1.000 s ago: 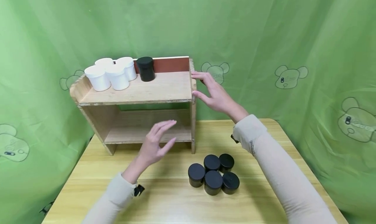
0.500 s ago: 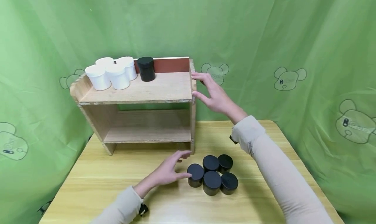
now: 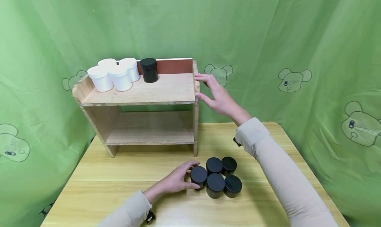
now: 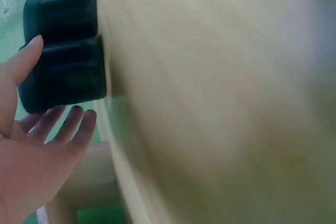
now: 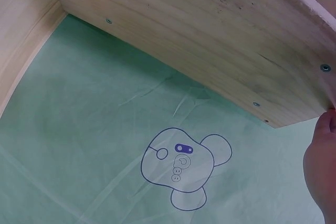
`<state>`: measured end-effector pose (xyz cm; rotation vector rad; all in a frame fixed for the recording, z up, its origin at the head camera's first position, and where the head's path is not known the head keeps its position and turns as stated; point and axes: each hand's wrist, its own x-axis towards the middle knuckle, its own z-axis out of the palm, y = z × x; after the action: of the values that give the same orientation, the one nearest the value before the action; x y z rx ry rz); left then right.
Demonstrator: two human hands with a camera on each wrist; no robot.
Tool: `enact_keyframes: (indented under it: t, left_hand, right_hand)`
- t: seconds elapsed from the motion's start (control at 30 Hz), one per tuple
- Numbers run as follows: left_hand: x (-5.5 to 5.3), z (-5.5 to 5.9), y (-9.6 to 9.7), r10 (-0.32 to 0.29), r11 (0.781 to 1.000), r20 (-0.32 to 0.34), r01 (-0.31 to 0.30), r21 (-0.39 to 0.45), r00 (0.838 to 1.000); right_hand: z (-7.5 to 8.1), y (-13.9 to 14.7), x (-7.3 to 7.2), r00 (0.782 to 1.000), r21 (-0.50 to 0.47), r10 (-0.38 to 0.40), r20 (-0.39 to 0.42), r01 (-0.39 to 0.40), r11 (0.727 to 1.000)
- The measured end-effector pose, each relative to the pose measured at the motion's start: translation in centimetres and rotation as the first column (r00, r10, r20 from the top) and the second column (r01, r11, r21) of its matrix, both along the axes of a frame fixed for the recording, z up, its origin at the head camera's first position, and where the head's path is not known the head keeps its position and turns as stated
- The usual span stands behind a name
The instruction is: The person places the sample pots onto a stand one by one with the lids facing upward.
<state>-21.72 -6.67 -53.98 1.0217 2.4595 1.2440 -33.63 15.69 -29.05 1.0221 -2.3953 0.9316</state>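
In the head view, my left hand (image 3: pixel 177 180) reaches around the leftmost black lidded jar (image 3: pixel 198 175) on the table, thumb in front and fingers behind. The left wrist view shows that hand's thumb (image 4: pixel 32 56) over this jar (image 4: pixel 65 77), while its fingers (image 4: pixel 79 129) lie loosely beside it, with a gap visible. Several more black jars (image 3: pixel 215 184) stand close against it. My right hand (image 3: pixel 218 96) rests its fingertips and thumb on the right side panel of a wooden shelf (image 3: pixel 166 88). Only a sliver of the right hand (image 5: pixel 320 166) shows in the right wrist view.
Several white jars (image 3: pixel 120 78) stand at the left of the upper shelf, with one black jar (image 3: pixel 149 70) beside them. Below is a lower shelf board (image 3: pixel 151 132). Green cloth (image 3: pixel 253 28) hangs behind and beside the wooden table (image 3: pixel 98 184).
My left hand has come down from in front of the shelf and moved right to the leftmost black jar on the table. The right hand has stayed on the side panel.
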Motion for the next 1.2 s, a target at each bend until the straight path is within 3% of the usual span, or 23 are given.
enact_keyframes:
  t: [0.13,0.53,0.77,0.9,1.2]
  left_hand:
    - [0.1,-0.4,0.3,-0.022,1.000,-0.052,0.021,-0.009,0.998]
    - [0.2,-0.5,0.4,-0.038,0.999,-0.067,0.038,0.010,0.997]
    - [0.2,-0.4,0.1,-0.015,1.000,-0.070,0.015,0.012,0.997]
    - [0.3,0.0,-0.4,0.000,1.000,-0.054,0.001,0.017,0.999]
    - [0.1,2.0,-1.9,0.066,0.997,0.021,-0.067,0.044,0.998]
  right_hand:
    - [-0.1,0.0,0.0,1.000,-0.006,0.004,-0.004,-0.004,1.000]
    - [-0.1,0.1,0.0,1.000,-0.006,0.004,-0.005,-0.004,1.000]
    - [-0.1,0.0,0.0,1.000,-0.004,0.002,0.001,-0.002,1.000]
    - [-0.1,-0.1,0.0,1.000,0.002,0.005,0.006,-0.005,1.000]
    - [-0.1,-0.1,-0.1,1.000,0.000,0.003,-0.009,-0.003,1.000]
